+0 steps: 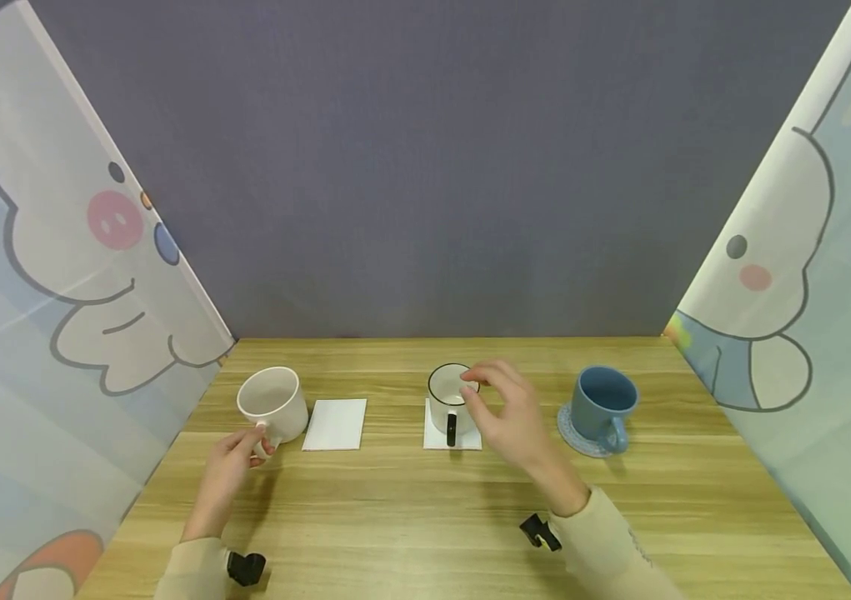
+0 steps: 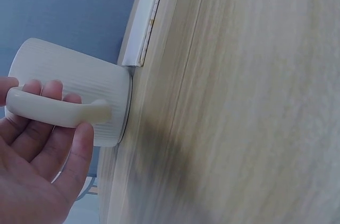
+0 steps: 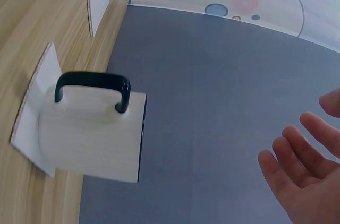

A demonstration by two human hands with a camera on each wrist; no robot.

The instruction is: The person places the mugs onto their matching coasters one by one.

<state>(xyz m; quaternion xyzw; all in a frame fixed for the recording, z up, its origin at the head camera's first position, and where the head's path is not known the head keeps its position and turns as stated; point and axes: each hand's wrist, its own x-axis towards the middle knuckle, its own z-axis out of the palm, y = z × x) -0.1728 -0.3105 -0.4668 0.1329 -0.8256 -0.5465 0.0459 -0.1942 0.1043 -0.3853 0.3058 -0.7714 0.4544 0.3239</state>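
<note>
At the left of the head view, my left hand (image 1: 224, 477) holds a ribbed white mug (image 1: 287, 413) by its handle. Its fingers pass behind the handle (image 2: 53, 109) in the left wrist view; the mug's base is at the wood surface beside a white square coaster (image 1: 335, 424). In the middle, a white mug with a black rim and black handle (image 1: 451, 429) stands on another white coaster (image 3: 33, 120). My right hand (image 1: 511, 421) is just right of that mug's rim, fingers loosely bent, holding nothing; the right wrist view shows a gap between them.
A blue mug (image 1: 596, 408) stands on a round blue coaster (image 1: 575, 437) at the right. Everything is on a wooden table (image 1: 365, 517). A dark grey panel (image 1: 440, 183) closes off the back, and cartoon-printed curtains (image 1: 35, 400) flank both sides.
</note>
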